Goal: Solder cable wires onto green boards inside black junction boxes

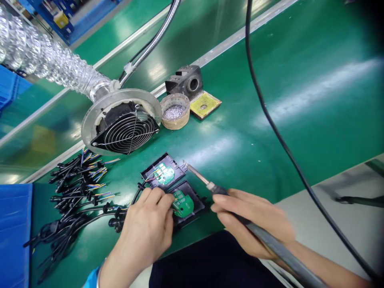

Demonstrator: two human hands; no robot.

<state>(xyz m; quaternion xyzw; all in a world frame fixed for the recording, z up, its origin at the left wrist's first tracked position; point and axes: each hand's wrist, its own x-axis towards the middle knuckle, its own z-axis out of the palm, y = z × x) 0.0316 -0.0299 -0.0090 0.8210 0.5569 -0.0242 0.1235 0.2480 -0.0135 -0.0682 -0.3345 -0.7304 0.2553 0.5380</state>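
My right hand (252,224) is wrapped round the handle of a soldering iron (220,190). Its tip points up and left, just right of two open black plastic housings. The far housing (175,164) holds a green circuit board (164,174) with thin wires at its left side. In the near housing (196,196) lies another green circuit board (184,206). My left hand (148,222) is over that board's left edge with its fingers pinched together. What they grip is hidden beneath them. Black cables (136,196) run beside that hand.
Black cables with stripped coloured wire ends (72,184) lie in a pile at left, by a blue bin (15,236). A fume extractor fan (130,132) hangs above the table. Behind stand a solder-filled round tub (177,124), an iron holder (190,82) and a yellow sponge (207,105).
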